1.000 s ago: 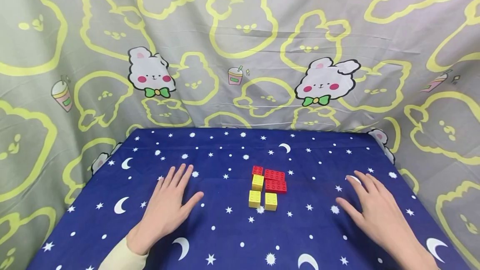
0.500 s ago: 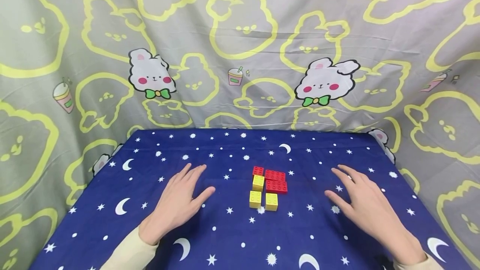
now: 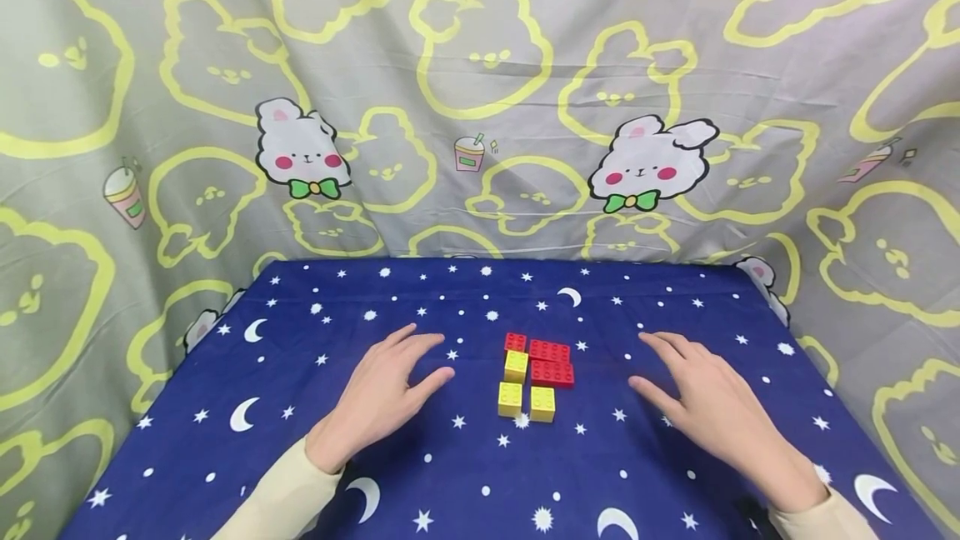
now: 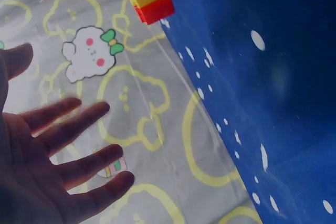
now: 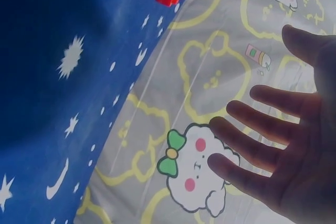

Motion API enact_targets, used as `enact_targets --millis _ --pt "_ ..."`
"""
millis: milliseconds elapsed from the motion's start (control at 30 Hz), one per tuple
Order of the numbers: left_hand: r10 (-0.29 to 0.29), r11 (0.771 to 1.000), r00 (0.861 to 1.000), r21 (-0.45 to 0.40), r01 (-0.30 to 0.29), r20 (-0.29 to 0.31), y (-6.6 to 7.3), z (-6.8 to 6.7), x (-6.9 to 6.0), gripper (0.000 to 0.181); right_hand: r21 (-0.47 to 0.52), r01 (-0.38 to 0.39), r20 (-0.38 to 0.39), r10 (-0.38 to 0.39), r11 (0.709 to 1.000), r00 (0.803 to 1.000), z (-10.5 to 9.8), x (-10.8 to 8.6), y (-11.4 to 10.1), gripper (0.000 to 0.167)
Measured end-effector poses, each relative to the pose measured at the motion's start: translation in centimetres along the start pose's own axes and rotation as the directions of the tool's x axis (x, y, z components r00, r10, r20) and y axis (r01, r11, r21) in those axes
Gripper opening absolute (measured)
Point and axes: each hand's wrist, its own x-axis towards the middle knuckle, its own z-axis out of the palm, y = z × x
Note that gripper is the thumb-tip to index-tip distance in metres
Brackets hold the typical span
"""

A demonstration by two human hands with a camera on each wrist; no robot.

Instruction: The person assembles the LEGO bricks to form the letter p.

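Several toy building bricks lie grouped near the middle of the table. At the back of the group are a small red brick (image 3: pixel 515 342) and two longer red bricks, one (image 3: pixel 550 350) behind the other (image 3: pixel 552 373). A yellow brick (image 3: pixel 515 366) sits just before the small red one, and two more yellow bricks, left (image 3: pixel 510 399) and right (image 3: pixel 542 404), stand nearest the person. The left hand (image 3: pixel 382 394) hovers left of the bricks, fingers spread and holding nothing. On the other side, the right hand (image 3: pixel 708 398) hangs over the cloth with loosely extended fingers, also holding nothing.
A dark blue cloth (image 3: pixel 360 294) printed with white moons and stars covers the table. Behind it and along both sides hangs a grey curtain (image 3: pixel 525 132) with yellow outlines and white bunnies.
Both hands have moved inward toward the bricks, the left hand to the right and the right hand to the left. The bricks have stayed where they were.
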Motion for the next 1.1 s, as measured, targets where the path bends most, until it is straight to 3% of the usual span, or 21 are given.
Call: enact_targets --millis 133,433,633,933,1100 --pt "0.034 0.999 0.999 -0.021 -0.035 -0.025 0.6 0.4 0.5 0.037 0.014 -0.005 0.018 0.005 1.0 1.0 0.3 0.6 -0.5 0.057" --pt "0.048 0.994 0.999 -0.098 -0.05 -0.023 1.6 1.6 1.4 0.032 0.068 -0.018 0.093 0.011 0.998 0.996 0.7 1.6 -1.5 0.057" --pt "0.06 0.987 0.997 -0.154 -0.053 0.042 1.7 2.8 1.5 0.03 0.069 0.017 0.134 -0.026 0.997 0.991 1.3 2.1 -2.4 0.052" --pt "0.107 0.982 0.986 -0.171 -0.085 0.125 2.3 4.1 2.0 0.031 0.065 0.063 0.184 -0.074 0.996 0.98 2.3 2.6 -3.8 0.048" --pt "0.104 0.981 0.98 -0.178 -0.074 0.17 2.7 4.6 2.4 0.032 0.072 0.093 0.222 -0.106 0.993 0.969 2.9 2.9 -4.5 0.049"
